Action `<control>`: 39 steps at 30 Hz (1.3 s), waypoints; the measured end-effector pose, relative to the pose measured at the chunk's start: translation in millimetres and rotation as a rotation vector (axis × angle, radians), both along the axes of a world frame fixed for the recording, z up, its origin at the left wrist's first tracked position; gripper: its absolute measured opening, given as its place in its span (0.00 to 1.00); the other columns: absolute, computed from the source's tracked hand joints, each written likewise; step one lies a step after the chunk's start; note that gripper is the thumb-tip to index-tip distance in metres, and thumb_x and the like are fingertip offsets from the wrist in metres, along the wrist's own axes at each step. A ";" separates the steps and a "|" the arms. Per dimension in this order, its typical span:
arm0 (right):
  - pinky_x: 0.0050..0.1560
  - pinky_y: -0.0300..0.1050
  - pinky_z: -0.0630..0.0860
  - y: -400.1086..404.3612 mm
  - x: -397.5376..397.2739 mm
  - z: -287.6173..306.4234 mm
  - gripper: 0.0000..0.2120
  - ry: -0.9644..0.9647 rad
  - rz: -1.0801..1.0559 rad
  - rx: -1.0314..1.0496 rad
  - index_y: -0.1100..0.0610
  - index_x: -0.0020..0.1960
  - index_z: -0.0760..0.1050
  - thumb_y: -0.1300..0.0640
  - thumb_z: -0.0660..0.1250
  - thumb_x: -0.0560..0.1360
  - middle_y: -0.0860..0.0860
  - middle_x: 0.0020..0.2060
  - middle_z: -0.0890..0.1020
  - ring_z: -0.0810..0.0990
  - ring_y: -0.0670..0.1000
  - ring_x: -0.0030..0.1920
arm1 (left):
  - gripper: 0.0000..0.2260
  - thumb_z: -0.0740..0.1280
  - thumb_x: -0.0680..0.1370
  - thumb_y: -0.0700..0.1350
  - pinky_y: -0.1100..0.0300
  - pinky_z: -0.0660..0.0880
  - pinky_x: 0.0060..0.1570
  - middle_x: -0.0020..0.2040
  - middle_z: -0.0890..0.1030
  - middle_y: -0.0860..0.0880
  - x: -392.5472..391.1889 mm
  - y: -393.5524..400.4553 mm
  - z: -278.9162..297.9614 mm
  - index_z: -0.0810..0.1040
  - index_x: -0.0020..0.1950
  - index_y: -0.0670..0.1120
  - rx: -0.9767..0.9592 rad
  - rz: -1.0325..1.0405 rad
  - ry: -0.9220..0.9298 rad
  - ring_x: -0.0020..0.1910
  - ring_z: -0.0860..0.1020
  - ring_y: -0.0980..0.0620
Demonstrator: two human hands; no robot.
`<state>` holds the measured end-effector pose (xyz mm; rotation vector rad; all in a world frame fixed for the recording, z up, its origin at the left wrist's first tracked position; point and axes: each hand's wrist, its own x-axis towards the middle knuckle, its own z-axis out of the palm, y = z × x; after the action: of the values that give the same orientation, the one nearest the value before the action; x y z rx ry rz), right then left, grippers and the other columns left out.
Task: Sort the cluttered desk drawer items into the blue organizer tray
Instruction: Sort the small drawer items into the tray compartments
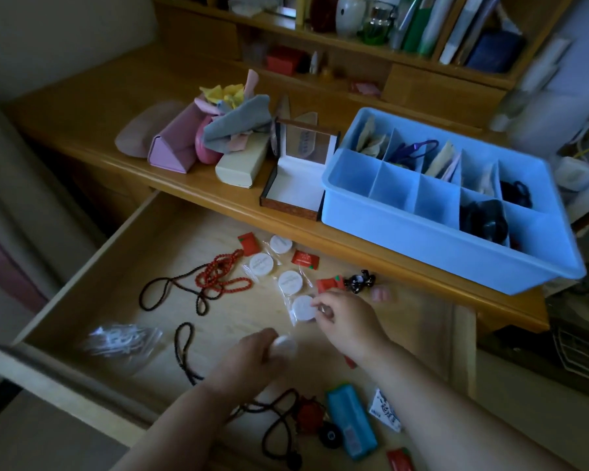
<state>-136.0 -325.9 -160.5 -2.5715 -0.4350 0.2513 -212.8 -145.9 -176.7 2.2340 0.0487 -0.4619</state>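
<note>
Though blurred, left hand (252, 350) curled round a smooth white round thing (284, 346) — low centre. Right hand (346, 317) pinching a crinkly clear-wrapped white disc (302, 308) in the wooden drawer (92, 266). Blue organizer tray (422, 239), plastic, partitioned, centre right — contents dim.

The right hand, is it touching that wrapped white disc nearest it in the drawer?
Touching. The head view shows the right hand with its fingertips pinching the edge of the wrapped white disc.

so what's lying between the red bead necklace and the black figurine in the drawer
In the head view, wrapped white discs and red packets lie between the red bead necklace and the black figurine.
</note>
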 end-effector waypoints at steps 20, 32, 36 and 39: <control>0.48 0.27 0.72 60.5 -13.6 -10.7 0.27 0.232 0.247 0.484 0.41 0.62 0.73 0.59 0.73 0.67 0.41 0.55 0.73 0.76 0.35 0.47 | 0.09 0.60 0.80 0.40 0.53 0.79 0.36 0.48 0.83 0.41 18.3 30.4 1.5 0.72 0.59 0.47 -0.997 0.548 0.348 0.43 0.83 0.42; 0.51 0.47 0.76 51.4 67.8 -32.6 0.22 0.039 0.166 -0.296 0.52 0.58 0.72 0.48 0.73 0.67 0.48 0.60 0.70 0.76 0.53 0.56 | 0.14 0.58 0.79 0.35 0.55 0.80 0.31 0.51 0.81 0.40 25.0 42.0 0.0 0.75 0.57 0.52 -1.098 1.015 0.262 0.38 0.80 0.44; 0.37 0.32 0.69 72.1 43.7 -13.3 0.20 0.093 0.035 0.171 0.49 0.52 0.75 0.48 0.76 0.64 0.41 0.44 0.76 0.74 0.40 0.39 | 0.11 0.58 0.80 0.40 0.52 0.80 0.38 0.50 0.80 0.40 24.7 42.0 1.0 0.75 0.59 0.50 -1.097 0.997 0.282 0.40 0.80 0.44; 0.36 0.28 0.68 92.3 15.4 -4.0 0.22 0.205 0.193 0.325 0.51 0.55 0.77 0.53 0.78 0.62 0.42 0.42 0.75 0.73 0.36 0.36 | 0.15 0.60 0.79 0.51 0.50 0.80 0.42 0.54 0.82 0.40 25.6 40.7 7.3 0.74 0.63 0.47 -1.262 0.855 0.315 0.46 0.82 0.42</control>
<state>-120.6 -233.6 -164.5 -2.1634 -0.5943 0.4671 -187.2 -105.2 -169.4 0.7586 0.6509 -0.2257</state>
